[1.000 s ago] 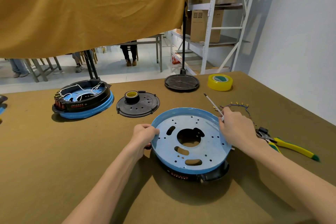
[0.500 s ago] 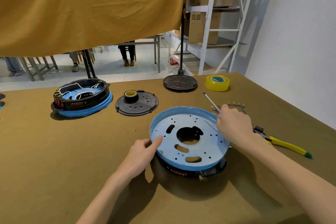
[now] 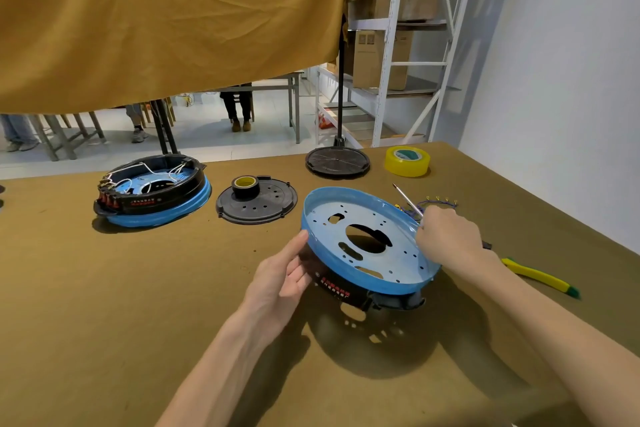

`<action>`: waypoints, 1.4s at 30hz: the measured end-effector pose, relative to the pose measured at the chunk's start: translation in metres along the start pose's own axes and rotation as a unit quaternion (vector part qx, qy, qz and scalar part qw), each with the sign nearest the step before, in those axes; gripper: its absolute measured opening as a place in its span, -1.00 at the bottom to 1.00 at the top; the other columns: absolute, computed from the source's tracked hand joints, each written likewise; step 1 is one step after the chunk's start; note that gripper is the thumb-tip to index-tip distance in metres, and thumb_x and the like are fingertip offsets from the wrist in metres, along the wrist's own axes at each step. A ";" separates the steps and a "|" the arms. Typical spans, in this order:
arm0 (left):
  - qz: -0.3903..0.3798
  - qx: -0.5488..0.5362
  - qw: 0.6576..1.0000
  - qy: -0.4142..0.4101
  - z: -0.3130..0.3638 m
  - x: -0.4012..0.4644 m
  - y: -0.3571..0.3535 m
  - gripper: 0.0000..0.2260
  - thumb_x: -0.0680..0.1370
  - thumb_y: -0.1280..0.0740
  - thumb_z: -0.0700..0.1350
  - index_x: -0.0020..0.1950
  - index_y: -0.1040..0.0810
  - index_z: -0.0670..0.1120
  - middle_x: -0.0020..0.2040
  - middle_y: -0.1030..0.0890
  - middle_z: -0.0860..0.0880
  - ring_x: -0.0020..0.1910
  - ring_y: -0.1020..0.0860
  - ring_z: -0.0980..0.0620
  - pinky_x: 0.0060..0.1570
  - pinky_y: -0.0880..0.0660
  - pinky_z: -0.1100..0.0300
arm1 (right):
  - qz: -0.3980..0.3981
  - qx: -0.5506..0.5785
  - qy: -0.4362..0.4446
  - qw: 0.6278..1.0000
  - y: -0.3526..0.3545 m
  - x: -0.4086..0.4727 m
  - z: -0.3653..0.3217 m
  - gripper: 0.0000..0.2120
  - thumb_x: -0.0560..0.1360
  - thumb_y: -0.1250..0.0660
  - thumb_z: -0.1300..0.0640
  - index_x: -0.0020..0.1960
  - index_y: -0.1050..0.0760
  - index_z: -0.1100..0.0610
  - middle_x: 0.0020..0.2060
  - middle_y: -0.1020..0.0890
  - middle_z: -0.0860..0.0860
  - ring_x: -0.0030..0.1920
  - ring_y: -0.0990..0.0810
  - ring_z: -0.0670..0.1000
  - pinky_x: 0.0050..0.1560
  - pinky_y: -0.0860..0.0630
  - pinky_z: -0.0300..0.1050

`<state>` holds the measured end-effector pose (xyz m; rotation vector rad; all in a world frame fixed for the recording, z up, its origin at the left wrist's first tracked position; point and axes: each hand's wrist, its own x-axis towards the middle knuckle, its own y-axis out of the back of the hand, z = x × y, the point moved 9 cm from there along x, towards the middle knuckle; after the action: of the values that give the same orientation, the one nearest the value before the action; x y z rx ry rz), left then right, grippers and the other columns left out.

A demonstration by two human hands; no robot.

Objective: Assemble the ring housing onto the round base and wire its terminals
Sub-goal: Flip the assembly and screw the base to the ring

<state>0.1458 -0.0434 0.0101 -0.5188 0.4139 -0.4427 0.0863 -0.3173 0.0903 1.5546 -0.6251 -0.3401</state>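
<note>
The blue round base (image 3: 367,239), black ring housing (image 3: 349,291) beneath it, is tilted off the tabletop (image 3: 138,288), near edge low. The left hand (image 3: 280,281) cups its left rim with straight fingers. The right hand (image 3: 446,236) grips a thin screwdriver (image 3: 407,199) at its far-right rim. Yellow-handled pliers (image 3: 540,277) lie right, near the table's edge.

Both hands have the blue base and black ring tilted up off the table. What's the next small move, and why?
Probably finish turning it over. The blue round base lies on top of the black ring housing, near edge raised. The left hand supports one side, the right hand, holding a screwdriver, the other; terminals would face down.
</note>
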 end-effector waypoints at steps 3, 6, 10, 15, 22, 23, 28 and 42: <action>-0.067 -0.036 0.993 0.088 -0.023 -0.001 -0.004 -0.45 0.51 -0.53 0.02 0.41 -0.35 0.17 0.30 -0.62 -0.29 0.20 -0.65 -0.34 0.12 -0.61 -0.29 | 0.046 0.041 0.074 0.995 0.012 -0.011 -0.022 -0.90 0.67 -0.22 0.10 0.08 -0.46 0.12 -0.17 -0.54 -0.01 -0.25 -0.56 0.06 -0.33 -0.41 -0.06; -0.106 -0.058 0.987 0.106 -0.027 -0.001 -0.007 -0.36 0.52 -0.53 -0.10 0.50 -0.27 0.06 0.33 -0.60 -0.31 0.27 -0.61 -0.33 0.24 -0.56 -0.29 | -0.068 0.211 0.166 0.961 0.007 -0.027 -0.059 -0.90 0.66 -0.28 0.07 -0.03 -0.51 0.04 -0.18 -0.66 -0.05 -0.20 -0.65 -0.02 -0.23 -0.56 -0.09; -0.083 -0.068 0.993 0.049 -0.023 0.004 -0.003 -0.46 0.41 -0.52 -0.28 0.36 -0.47 -0.21 0.24 -0.67 -0.25 0.27 -0.63 -0.23 0.20 -0.61 -0.05 | -0.084 0.246 0.212 0.942 0.014 -0.040 -0.083 -0.87 0.65 -0.29 0.10 -0.08 -0.52 0.02 -0.23 -0.72 -0.07 -0.18 -0.70 -0.05 -0.07 -0.63 0.01; -0.157 -0.022 0.987 -0.004 -0.017 0.002 -0.028 -0.37 0.50 -0.49 -0.29 0.46 -0.39 0.12 0.33 -0.63 -0.19 0.33 -0.59 -0.24 0.19 -0.62 -0.09 | -0.067 0.316 0.213 0.922 0.027 -0.034 -0.089 -0.88 0.64 -0.31 0.13 -0.07 -0.54 0.11 -0.24 -0.72 -0.03 -0.30 -0.65 -0.20 -0.35 -0.44 -0.35; -0.168 0.013 0.979 -0.116 0.006 0.001 -0.072 -0.36 0.52 -0.51 -0.25 0.51 -0.37 0.12 0.33 -0.63 -0.14 0.33 -0.60 -0.17 0.14 -0.63 -0.01 | -0.005 0.365 0.192 0.911 0.038 -0.033 -0.079 -0.87 0.64 -0.33 0.08 -0.09 -0.54 0.03 -0.21 -0.62 -0.06 -0.26 -0.57 -0.14 -0.30 -0.45 -0.28; -0.163 0.012 0.979 -0.125 0.011 0.001 -0.077 -0.36 0.50 -0.53 -0.24 0.49 -0.39 0.11 0.32 -0.64 -0.14 0.31 -0.61 -0.17 0.11 -0.64 0.02 | 0.006 0.385 0.181 0.905 0.041 -0.031 -0.076 -0.88 0.65 -0.34 0.08 -0.07 -0.54 0.04 -0.20 -0.63 -0.05 -0.25 -0.58 -0.13 -0.29 -0.48 -0.26; -0.076 0.043 0.982 -0.167 0.027 0.001 -0.079 -0.38 0.42 -0.57 -0.11 0.44 -0.44 0.01 0.19 -0.71 -0.09 0.21 -0.68 -0.07 0.12 -0.66 0.07 | 0.033 0.432 0.132 0.892 0.048 -0.024 -0.070 -0.88 0.65 -0.33 0.06 -0.03 -0.53 0.07 -0.17 -0.62 -0.04 -0.19 -0.63 -0.07 -0.20 -0.59 -0.12; 0.140 0.128 0.982 0.006 0.022 0.005 0.009 -0.43 0.48 -0.54 0.08 0.34 -0.44 -0.17 0.17 -0.65 -0.18 0.17 -0.62 -0.13 0.11 -0.61 -0.13 | 0.066 0.396 0.151 0.903 0.038 -0.027 -0.076 -0.90 0.62 -0.36 0.11 -0.08 -0.55 0.04 -0.21 -0.61 -0.11 -0.20 -0.58 -0.22 -0.30 -0.43 -0.42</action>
<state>0.1636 -0.0303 0.0210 -0.2028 0.4273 -0.2225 0.1012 -0.2392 0.1305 2.2652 -0.6539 0.3097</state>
